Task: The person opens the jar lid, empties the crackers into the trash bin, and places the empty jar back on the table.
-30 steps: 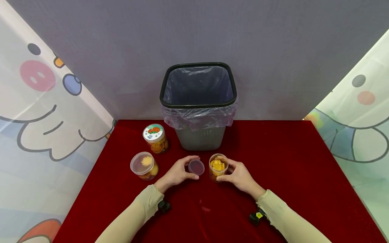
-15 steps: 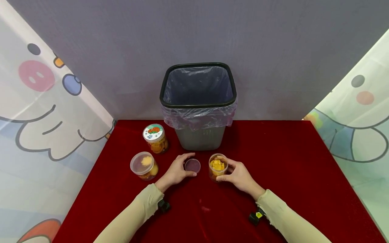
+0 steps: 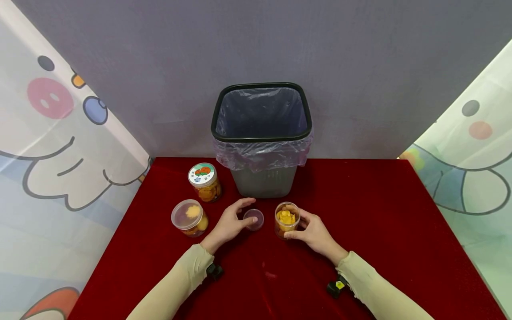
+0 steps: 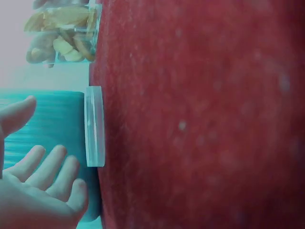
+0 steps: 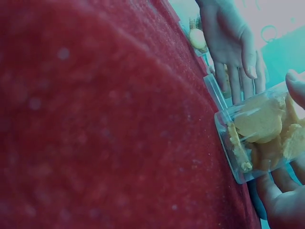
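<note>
In the head view, my right hand (image 3: 316,233) grips a clear lidless jar (image 3: 286,230) of yellowish biscuits, which stands upright on the red cloth. The right wrist view shows its fingers (image 5: 274,198) and thumb around the clear wall. A round see-through lid (image 3: 256,226) lies flat on the cloth, just left of the jar. My left hand (image 3: 230,223) is spread beside it, its thumb passing over the lid's edge in the head view. In the left wrist view the lid (image 4: 95,126) rests apart from the left hand's (image 4: 45,195) relaxed fingers.
A grey bin (image 3: 262,180) with a black rim and plastic liner stands behind the hands. Two lidded jars are at the left: a biscuit jar (image 3: 209,192) with a printed lid, and a clear-lidded jar (image 3: 188,224) nearer. Red cloth (image 3: 360,200) covers the table.
My left hand first slid the lid slightly left, away from the jar, then let go and moved up and left off it. The right hand and its jar have stayed put.
</note>
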Motion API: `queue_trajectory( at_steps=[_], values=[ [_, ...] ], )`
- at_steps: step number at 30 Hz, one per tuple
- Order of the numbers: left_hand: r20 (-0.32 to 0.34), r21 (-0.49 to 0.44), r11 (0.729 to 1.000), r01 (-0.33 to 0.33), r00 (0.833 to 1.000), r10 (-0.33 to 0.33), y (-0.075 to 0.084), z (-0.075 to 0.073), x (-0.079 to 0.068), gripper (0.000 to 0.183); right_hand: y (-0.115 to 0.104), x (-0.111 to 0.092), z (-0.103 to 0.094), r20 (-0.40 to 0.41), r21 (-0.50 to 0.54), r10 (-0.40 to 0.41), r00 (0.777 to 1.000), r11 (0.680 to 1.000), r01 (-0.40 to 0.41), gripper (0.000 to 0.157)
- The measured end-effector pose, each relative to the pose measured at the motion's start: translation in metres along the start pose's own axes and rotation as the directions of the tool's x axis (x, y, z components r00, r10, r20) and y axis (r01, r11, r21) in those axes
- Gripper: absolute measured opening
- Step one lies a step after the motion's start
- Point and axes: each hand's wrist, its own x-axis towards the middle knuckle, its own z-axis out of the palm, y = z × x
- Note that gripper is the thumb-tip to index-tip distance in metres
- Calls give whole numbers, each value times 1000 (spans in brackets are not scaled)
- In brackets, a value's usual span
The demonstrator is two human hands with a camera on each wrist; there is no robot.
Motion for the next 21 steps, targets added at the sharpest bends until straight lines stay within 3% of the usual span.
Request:
queue_trajectory(
  at_steps=[3,7,10,13,16,21],
  values=[
    [-1,-19,1000,12,1000,-12,8,-3,-1,45,1,0,0,1,4,-5,1000,1000,5,72],
    [-39,-16,1000,9,999,-9,3,-7,2,37,2,0,-1,5,0,-25,1000,1000,25,72],
    [-94,27,999,-35,995,38,3,-12,3,29,1,-1,-1,9,3,-31,999,1000,31,72],
    [-162,100,991,-93,981,108,16,-23,2,23,0,-1,-1,13,13,-24,1000,1000,24,72],
    [-249,225,963,-148,947,204,35,-36,1,23,-2,-1,-1,14,9,-24,1000,1000,24,71],
    [-363,384,899,-210,861,356,66,-56,0,29,-2,0,-2,13,-11,-16,1000,1000,16,71]
  ],
)
